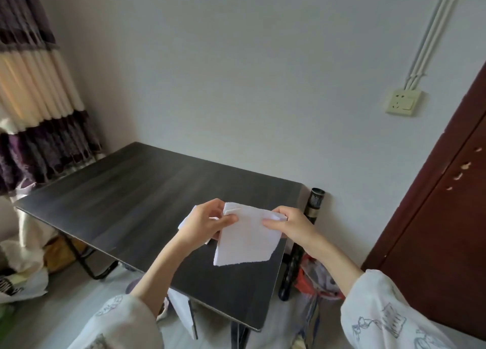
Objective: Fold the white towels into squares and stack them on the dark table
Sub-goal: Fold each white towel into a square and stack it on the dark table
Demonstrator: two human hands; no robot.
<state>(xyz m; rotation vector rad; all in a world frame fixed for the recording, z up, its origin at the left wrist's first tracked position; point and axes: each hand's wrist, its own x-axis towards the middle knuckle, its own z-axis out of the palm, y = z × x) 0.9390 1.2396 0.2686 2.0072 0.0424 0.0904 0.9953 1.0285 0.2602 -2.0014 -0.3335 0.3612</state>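
Observation:
A small white towel point(247, 237) hangs folded in the air above the near right part of the dark table point(131, 191). My left hand point(203, 224) pinches its upper left corner, thumb on the front of the cloth. My right hand point(290, 225) pinches the upper right corner. The towel's lower edge droops toward the table top. A strip of white cloth shows behind my left hand. Another white cloth point(184, 312) hangs below the table's near edge, partly hidden by my left sleeve.
A dark cylinder point(313, 204) stands between the table's right end and the wall. Coloured bags point(315, 277) lie on the floor at the right, more bags point(21, 270) at the left. A brown door point(447, 217) is at the right, a striped curtain point(34, 99) at the left.

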